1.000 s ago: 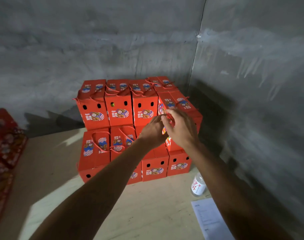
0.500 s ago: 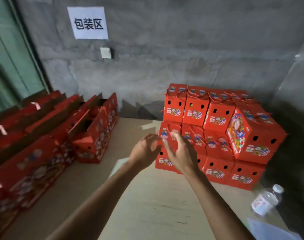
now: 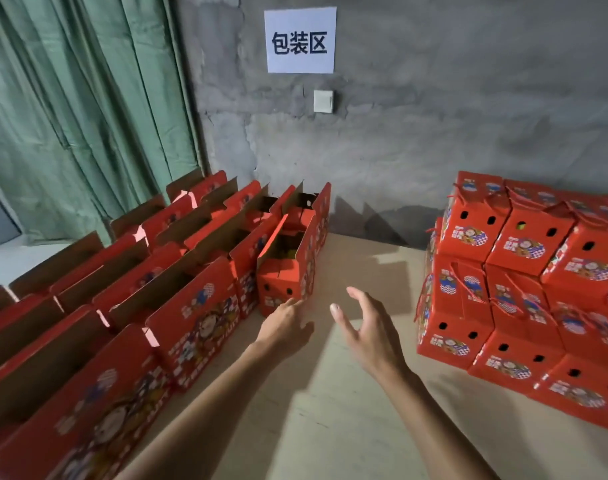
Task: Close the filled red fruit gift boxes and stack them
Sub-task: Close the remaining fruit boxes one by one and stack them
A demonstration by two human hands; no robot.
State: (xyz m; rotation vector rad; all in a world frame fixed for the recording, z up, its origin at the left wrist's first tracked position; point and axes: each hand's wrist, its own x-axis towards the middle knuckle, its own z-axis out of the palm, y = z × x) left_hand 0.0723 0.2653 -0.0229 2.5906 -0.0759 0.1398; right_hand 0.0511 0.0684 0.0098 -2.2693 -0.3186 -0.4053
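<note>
A stack of closed red gift boxes stands on the table at the right, two layers high. Rows of open red gift boxes with raised flaps fill the left side. The nearest open box at the row's right end shows fruit inside. My left hand hovers just in front of that box, fingers extended and empty. To its right, over bare table, my right hand is spread with fingers apart, holding nothing.
A grey concrete wall with a white paper sign and a white switch is behind the table. A green curtain hangs at the left. Bare tabletop lies between the open rows and the closed stack.
My view has swung left from the closed stack to the open boxes. Both hands left the stacked box and moved left toward the nearest open box, empty.
</note>
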